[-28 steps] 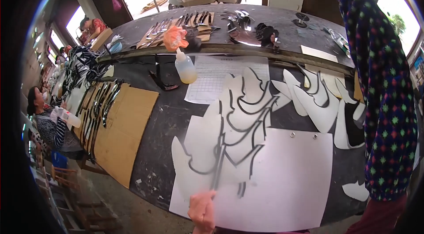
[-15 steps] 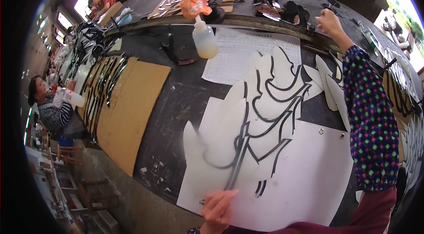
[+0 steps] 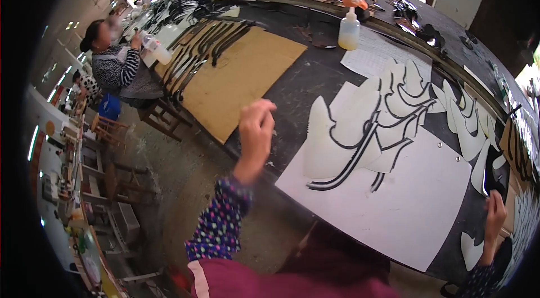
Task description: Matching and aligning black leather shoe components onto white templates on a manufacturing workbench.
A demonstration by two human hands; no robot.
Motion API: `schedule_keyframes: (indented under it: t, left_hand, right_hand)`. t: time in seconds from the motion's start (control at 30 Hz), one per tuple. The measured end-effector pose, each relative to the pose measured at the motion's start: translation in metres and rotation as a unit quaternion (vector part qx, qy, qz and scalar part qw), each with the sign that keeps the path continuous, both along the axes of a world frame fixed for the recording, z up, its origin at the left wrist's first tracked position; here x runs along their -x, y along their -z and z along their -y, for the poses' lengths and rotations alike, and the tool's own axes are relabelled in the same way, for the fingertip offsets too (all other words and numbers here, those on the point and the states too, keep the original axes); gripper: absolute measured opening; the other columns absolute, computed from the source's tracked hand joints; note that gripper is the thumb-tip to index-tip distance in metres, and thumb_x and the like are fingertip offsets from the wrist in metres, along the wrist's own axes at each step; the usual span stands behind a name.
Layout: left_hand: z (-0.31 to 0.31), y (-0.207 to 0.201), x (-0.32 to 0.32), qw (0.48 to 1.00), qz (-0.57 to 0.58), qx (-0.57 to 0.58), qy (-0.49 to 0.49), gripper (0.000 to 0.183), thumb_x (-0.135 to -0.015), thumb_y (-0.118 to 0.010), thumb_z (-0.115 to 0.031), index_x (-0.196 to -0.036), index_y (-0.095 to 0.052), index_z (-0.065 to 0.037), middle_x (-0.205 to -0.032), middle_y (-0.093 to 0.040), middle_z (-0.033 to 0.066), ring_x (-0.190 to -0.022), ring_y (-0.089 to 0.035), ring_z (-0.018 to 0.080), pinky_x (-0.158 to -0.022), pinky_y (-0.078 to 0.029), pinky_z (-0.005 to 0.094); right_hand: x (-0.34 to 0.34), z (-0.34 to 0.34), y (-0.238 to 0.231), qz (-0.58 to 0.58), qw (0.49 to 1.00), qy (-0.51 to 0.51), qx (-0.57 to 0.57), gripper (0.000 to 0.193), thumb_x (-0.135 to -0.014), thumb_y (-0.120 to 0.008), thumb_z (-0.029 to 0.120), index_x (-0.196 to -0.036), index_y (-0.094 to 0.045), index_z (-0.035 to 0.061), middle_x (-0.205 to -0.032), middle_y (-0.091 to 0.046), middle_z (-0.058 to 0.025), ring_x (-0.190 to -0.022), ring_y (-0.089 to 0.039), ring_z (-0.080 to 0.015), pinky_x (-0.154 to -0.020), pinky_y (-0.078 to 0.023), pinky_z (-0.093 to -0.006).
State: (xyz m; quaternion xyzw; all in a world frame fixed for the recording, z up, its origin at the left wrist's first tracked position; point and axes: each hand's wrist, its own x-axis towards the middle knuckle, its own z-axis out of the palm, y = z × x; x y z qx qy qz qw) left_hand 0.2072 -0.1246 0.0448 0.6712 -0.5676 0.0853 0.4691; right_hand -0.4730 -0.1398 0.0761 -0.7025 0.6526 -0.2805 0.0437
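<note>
My left hand [image 3: 256, 135] is raised between the cardboard sheet [image 3: 247, 81] and the white pieces, its fingers curled in and nothing visible in them. Overlapping white curved pieces [image 3: 322, 154] with black edging fan out over a white board [image 3: 388, 216]. Along the nearest piece runs a black strip [image 3: 340, 178], its end hanging past the piece onto the board. At the far right my right hand [image 3: 495, 213] has its fingers pinched together beside more white pieces [image 3: 469, 135]; whether they hold anything is too small to tell.
A squeeze bottle [image 3: 349, 30] with an orange cloth on top stands by a printed sheet [image 3: 388, 53]. Dark strips [image 3: 202, 53] lie on the cardboard. A person [image 3: 115, 64] sits at the left side, near wooden stools [image 3: 160, 115]. A raised bar crosses the dark table.
The view has swung left. My left hand has left the near end of the black strip and risen leftward. My right hand has come back from the far bar to the near right side.
</note>
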Motion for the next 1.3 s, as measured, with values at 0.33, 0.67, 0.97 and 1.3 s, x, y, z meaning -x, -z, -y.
schedule_keyframes:
  t: [0.33,0.67,0.97,1.3]
  left_hand:
    - [0.010,0.025,-0.301,0.829,0.251,-0.247,-0.434,0.035,-0.102,-0.054,-0.027,-0.127,-0.054,-0.002,-0.127,-0.057,0.0203,-0.122,-0.053,0.0367,-0.102,-0.050,0.0459]
    - [0.014,0.071,-0.373,0.779,0.264,-0.425,-0.378,0.023,-0.100,-0.051,-0.011,-0.111,-0.064,0.005,-0.105,-0.067,0.0251,-0.107,-0.068,0.0355,-0.088,-0.058,0.0446]
    - [0.002,0.041,-0.321,0.936,-0.205,-0.285,-0.020,0.029,-0.100,-0.055,-0.009,-0.124,-0.067,0.001,-0.076,-0.056,-0.0029,-0.059,-0.050,0.0057,-0.053,-0.043,0.0235]
    - [-0.085,0.017,0.115,0.972,0.100,-0.185,0.101,0.039,-0.099,-0.057,0.001,-0.137,-0.061,-0.005,-0.093,-0.058,0.0155,-0.081,-0.060,0.0287,-0.074,-0.049,0.0391]
  right_hand:
    - [0.061,-0.163,0.032,0.054,0.942,0.328,0.041,0.031,-0.105,-0.054,0.016,-0.122,-0.065,-0.0073,-0.104,-0.075,-0.0156,-0.091,-0.072,-0.0275,-0.083,-0.057,-0.0375]
    - [0.247,-0.232,0.093,0.126,0.915,0.381,0.030,0.036,-0.108,-0.051,0.029,-0.135,-0.063,0.0084,-0.100,-0.070,-0.0022,-0.083,-0.061,-0.0089,-0.073,-0.049,-0.0232]
    - [0.045,-0.153,0.054,0.008,0.962,0.262,0.077,0.019,-0.101,-0.061,0.015,-0.113,-0.069,0.0027,-0.091,-0.072,-0.0118,-0.076,-0.068,-0.0164,-0.070,-0.054,-0.0305]
    - [0.049,-0.133,0.072,-0.188,0.966,0.171,0.043,0.044,-0.096,-0.066,0.028,-0.130,-0.056,0.0014,-0.131,-0.058,-0.0185,-0.124,-0.052,-0.0374,-0.102,-0.043,-0.0457]
